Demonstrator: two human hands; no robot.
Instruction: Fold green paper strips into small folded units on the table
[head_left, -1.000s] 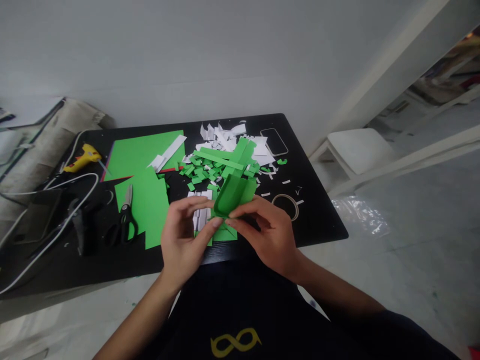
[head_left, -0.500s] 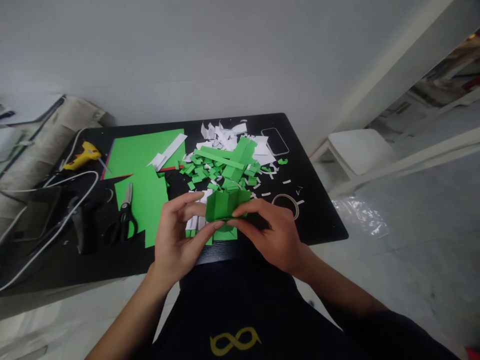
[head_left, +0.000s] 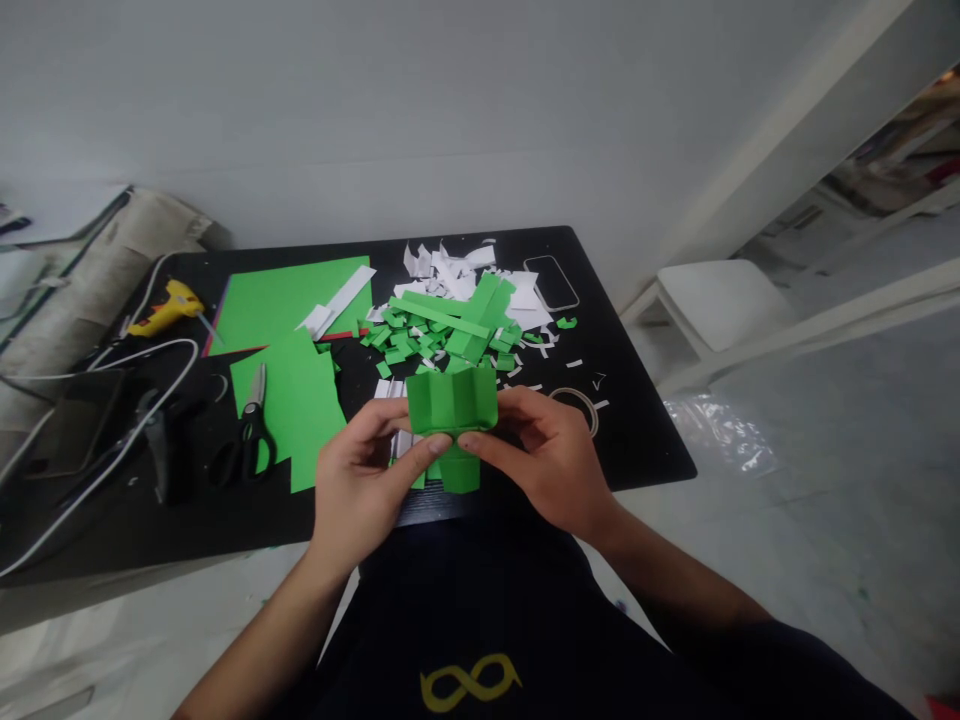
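Both hands hold a folded green paper piece (head_left: 452, 400) above the near edge of the black table (head_left: 645, 440). My left hand (head_left: 367, 485) pinches its lower left edge between thumb and fingers. My right hand (head_left: 544, 455) pinches its lower right edge. The piece shows several vertical creases and faces me almost flat. Under it lie another green piece (head_left: 457, 472) and white strips (head_left: 401, 440).
A heap of green and white paper scraps (head_left: 446, 320) covers the table's middle. Green sheets (head_left: 289, 385), scissors (head_left: 251, 425), a yellow glue gun (head_left: 165, 308) and cables lie to the left. A phone (head_left: 551, 283) and a tape roll (head_left: 581, 400) are to the right. A white stool (head_left: 720, 300) stands beside the table.
The green piece was curled and tilted away; now it is opened out, turned upright and faces me. Both hands shifted their pinch to its lower edge.
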